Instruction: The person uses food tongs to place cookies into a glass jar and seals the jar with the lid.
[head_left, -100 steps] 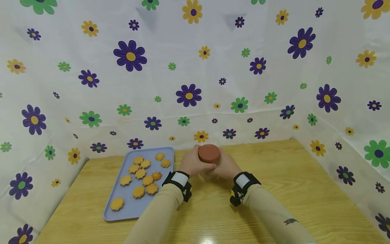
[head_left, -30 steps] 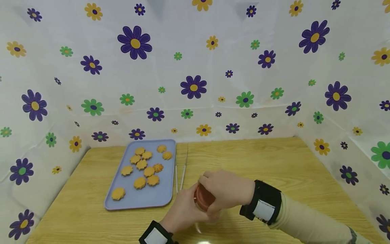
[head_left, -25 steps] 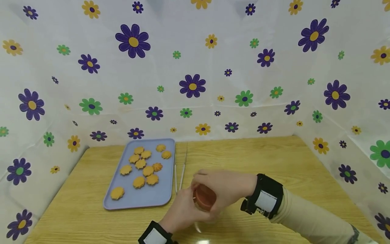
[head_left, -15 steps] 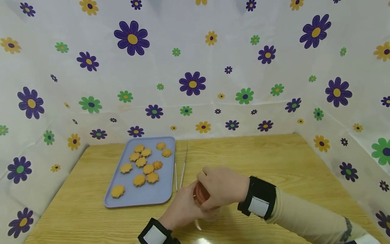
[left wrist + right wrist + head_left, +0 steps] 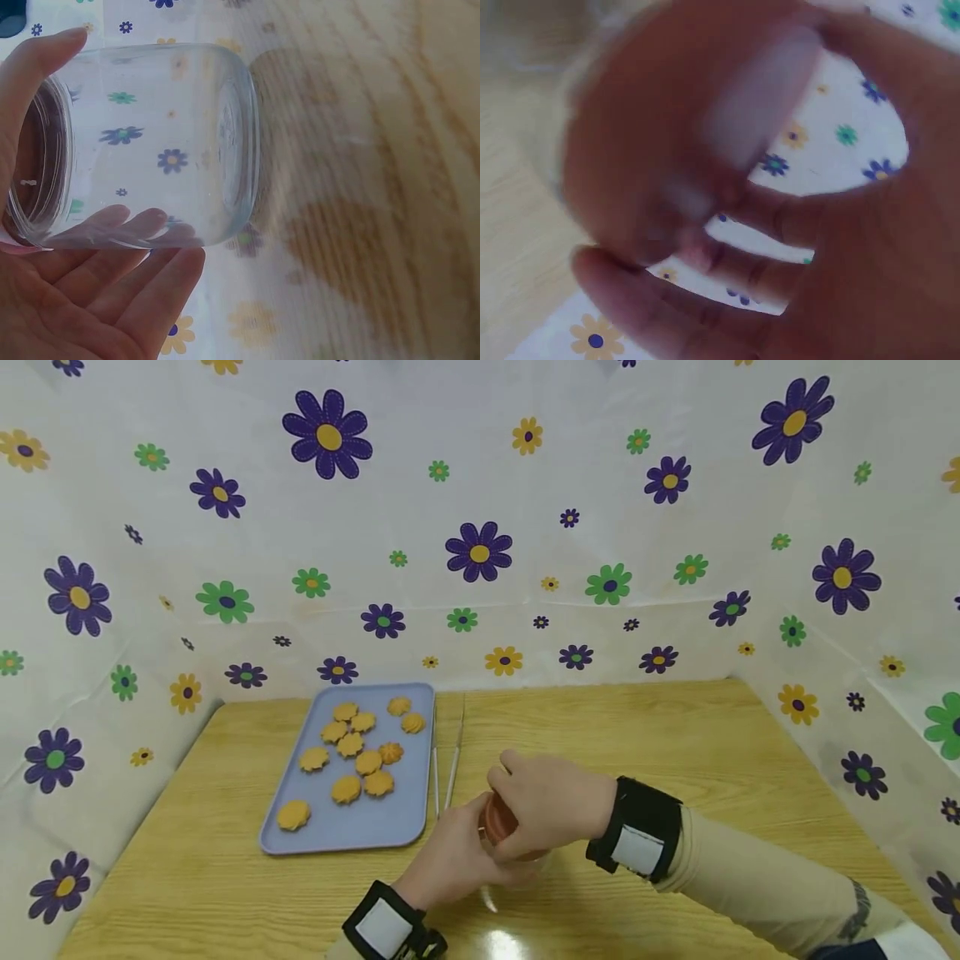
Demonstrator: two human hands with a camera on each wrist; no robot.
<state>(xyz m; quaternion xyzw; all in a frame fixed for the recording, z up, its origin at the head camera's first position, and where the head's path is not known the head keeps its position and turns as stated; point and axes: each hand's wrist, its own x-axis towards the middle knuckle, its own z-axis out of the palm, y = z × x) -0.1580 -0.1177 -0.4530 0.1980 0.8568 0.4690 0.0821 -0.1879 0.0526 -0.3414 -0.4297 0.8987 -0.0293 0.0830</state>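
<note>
A clear glass jar (image 5: 165, 142) with a reddish-brown lid (image 5: 498, 821) is between my two hands, right of the tray. My left hand (image 5: 448, 857) holds the jar near its lidded end; in the left wrist view the thumb lies on one side and the fingers on the other. From above, my right hand (image 5: 558, 797) grips the lid with thumb and fingers around its edge. The right wrist view shows the lid (image 5: 645, 142) large and blurred. Through the glass I see nothing inside the jar. Much of the lid is covered by my right hand in the head view.
A lilac tray (image 5: 315, 835) with several golden cookies (image 5: 350, 744) lies on the wooden table (image 5: 637, 735), left of my hands. Two thin, stick-like tools (image 5: 454, 768) lie along its right side. A flowered sheet (image 5: 405, 468) hangs behind and at both sides.
Both hands have brought the jar from the table's back closer to me, uncovering the thin tools. My right hand has moved onto the lid and shifted its hold there. The view has tilted down.
</note>
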